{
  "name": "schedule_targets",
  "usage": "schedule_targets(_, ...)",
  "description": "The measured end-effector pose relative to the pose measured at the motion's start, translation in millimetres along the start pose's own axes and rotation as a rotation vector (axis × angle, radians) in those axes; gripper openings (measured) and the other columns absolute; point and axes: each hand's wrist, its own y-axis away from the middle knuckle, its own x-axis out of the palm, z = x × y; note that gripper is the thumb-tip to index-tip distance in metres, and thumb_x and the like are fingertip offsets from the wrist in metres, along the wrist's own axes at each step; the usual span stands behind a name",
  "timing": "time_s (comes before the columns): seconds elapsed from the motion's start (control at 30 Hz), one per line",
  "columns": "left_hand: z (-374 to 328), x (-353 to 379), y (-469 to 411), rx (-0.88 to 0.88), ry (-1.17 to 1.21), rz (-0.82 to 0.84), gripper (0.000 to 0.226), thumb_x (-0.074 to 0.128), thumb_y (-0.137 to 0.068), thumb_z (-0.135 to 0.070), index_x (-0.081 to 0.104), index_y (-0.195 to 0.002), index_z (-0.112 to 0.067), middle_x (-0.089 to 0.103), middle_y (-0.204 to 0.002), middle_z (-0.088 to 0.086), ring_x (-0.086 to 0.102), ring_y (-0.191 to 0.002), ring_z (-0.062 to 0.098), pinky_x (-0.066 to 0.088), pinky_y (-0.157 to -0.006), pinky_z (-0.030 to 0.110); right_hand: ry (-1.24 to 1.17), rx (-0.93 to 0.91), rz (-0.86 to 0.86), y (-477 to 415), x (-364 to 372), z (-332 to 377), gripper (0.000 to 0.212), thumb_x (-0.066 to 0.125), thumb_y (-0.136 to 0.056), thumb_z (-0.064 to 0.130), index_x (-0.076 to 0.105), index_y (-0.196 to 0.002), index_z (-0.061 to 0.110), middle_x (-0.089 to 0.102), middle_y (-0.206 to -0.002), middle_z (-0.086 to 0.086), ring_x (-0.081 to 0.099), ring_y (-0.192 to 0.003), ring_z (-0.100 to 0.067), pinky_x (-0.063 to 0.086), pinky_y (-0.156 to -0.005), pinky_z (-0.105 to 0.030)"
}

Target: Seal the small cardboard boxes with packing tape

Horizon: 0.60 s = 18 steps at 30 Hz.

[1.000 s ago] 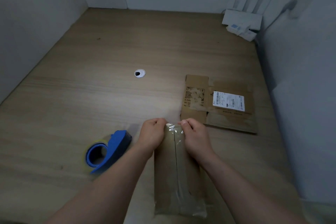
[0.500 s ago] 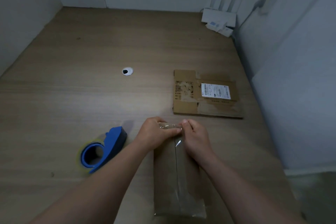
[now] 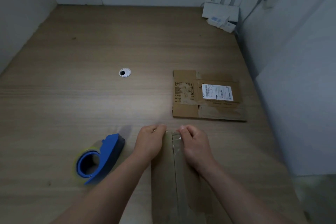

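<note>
A long narrow cardboard box (image 3: 172,178) lies lengthwise on the wooden table in front of me, with clear tape running along its centre seam. My left hand (image 3: 150,142) grips the box's far left corner with curled fingers. My right hand (image 3: 195,143) grips the far right corner, its fingertips on the tape end at the far edge. A blue tape dispenser (image 3: 99,158) holding a clear tape roll lies on the table just left of my left wrist.
A flattened cardboard box (image 3: 207,96) with a white shipping label lies beyond my hands to the right. A round cable grommet (image 3: 125,72) sits mid-table. A white router (image 3: 221,15) stands in the far right corner. Grey walls close in the table.
My hands have moved slightly apart at the box's far edge, and the raised tape end now lies folded down flat. The camera view shifted; the dispenser stayed put.
</note>
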Motion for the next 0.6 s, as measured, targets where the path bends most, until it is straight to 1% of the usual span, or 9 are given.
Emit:
schedule_targets(0.1,-7.8,3.3,-8.1,-0.124,0.063,-0.045,0.027,0.058,-0.089,-0.020,0.060,-0.064,-0.012,0.051,-0.068,0.008,0.047,-0.070,0.022,0.036,-0.065,0.031,0.021,-0.004,-0.017,-3.9,2.1,-0.7,0.032,0.057,-0.100,0.026,0.066,-0.070,0.019,0.068,-0.067,0.011,0.057,-0.063,0.001,0.047,-0.063,-0.028)
schedule_targets(0.17,-14.4,1.7,-9.3,-0.166,0.093,-0.040,0.023,0.058,-0.088,-0.019,0.066,-0.069,-0.010,0.058,-0.073,0.009,0.050,-0.073,0.023,0.039,-0.067,0.032,0.027,0.004,-0.025,-5.2,2.0,2.7,0.033,0.057,-0.099,0.025,0.064,-0.069,0.016,0.065,-0.064,0.008,0.055,-0.060,0.000,0.044,-0.061,-0.027)
schedule_targets(0.2,-17.4,1.2,-8.7,-0.174,0.102,-0.021,0.024,0.057,-0.091,-0.023,0.071,-0.079,-0.008,0.064,-0.083,0.010,0.054,-0.080,0.025,0.042,-0.073,0.033,0.040,-0.001,-0.029,-4.9,1.6,4.7,0.033,0.057,-0.099,0.025,0.063,-0.068,0.015,0.063,-0.062,0.006,0.053,-0.060,-0.001,0.042,-0.061,-0.028)
schedule_targets(0.27,-16.7,-1.8,-4.9,-0.210,0.108,0.016,0.041,0.046,-0.101,-0.042,0.070,-0.118,-0.014,0.064,-0.120,0.009,0.057,-0.109,0.027,0.043,-0.094,0.034,0.089,-0.020,-0.038,-1.2,1.1,8.3,0.034,0.056,-0.100,0.027,0.061,-0.070,0.011,0.059,-0.062,0.003,0.051,-0.061,-0.006,0.040,-0.062,-0.032)
schedule_targets(0.33,-10.9,-6.7,3.9,-0.225,0.121,0.051,0.062,0.031,-0.101,-0.061,0.044,-0.148,-0.023,0.045,-0.150,0.006,0.043,-0.135,0.027,0.033,-0.115,0.043,0.133,-0.039,-0.058,3.7,-0.5,10.7,0.036,0.055,-0.100,0.029,0.060,-0.072,0.006,0.059,-0.064,-0.001,0.050,-0.064,-0.013,0.037,-0.063,-0.034)
schedule_targets(0.4,-4.3,-14.2,20.8,-0.144,0.066,0.064,0.070,0.025,-0.098,-0.068,0.028,-0.156,-0.027,0.032,-0.160,0.001,0.032,-0.145,0.024,0.027,-0.119,0.049,0.174,-0.038,-0.090,7.8,-2.1,12.5,0.039,0.053,-0.101,0.029,0.056,-0.071,0.005,0.057,-0.063,-0.003,0.049,-0.065,-0.017,0.034,-0.063,-0.036)
schedule_targets(0.43,-0.7,-18.9,32.5,-0.086,0.016,0.075,0.070,0.025,-0.098,-0.068,0.024,-0.157,-0.029,0.027,-0.163,-0.001,0.028,-0.147,0.022,0.023,-0.121,0.048,0.191,-0.034,-0.118,9.9,-3.7,12.3,0.040,0.053,-0.101,0.029,0.054,-0.070,0.005,0.055,-0.063,-0.002,0.049,-0.065,-0.018,0.033,-0.063,-0.038)
schedule_targets(0.5,9.4,-28.7,59.5,0.019,-0.074,0.097,0.068,0.030,-0.099,-0.063,0.022,-0.157,-0.029,0.024,-0.163,-0.005,0.024,-0.149,0.016,0.022,-0.120,0.041,0.210,-0.004,-0.198,16.9,-7.3,9.0,0.042,0.051,-0.102,0.029,0.049,-0.066,0.007,0.053,-0.062,-0.003,0.048,-0.065,-0.021,0.030,-0.061,-0.040)
schedule_targets(0.6,30.2,-41.3,97.3,0.109,-0.148,0.092,0.064,0.038,-0.100,-0.056,0.027,-0.156,-0.027,0.032,-0.160,-0.005,0.032,-0.144,0.013,0.030,-0.114,0.037,0.206,0.078,-0.353,33.4,-13.9,2.0,0.043,0.047,-0.103,0.027,0.041,-0.062,0.014,0.050,-0.062,-0.001,0.045,-0.063,-0.021,0.024,-0.057,-0.039)
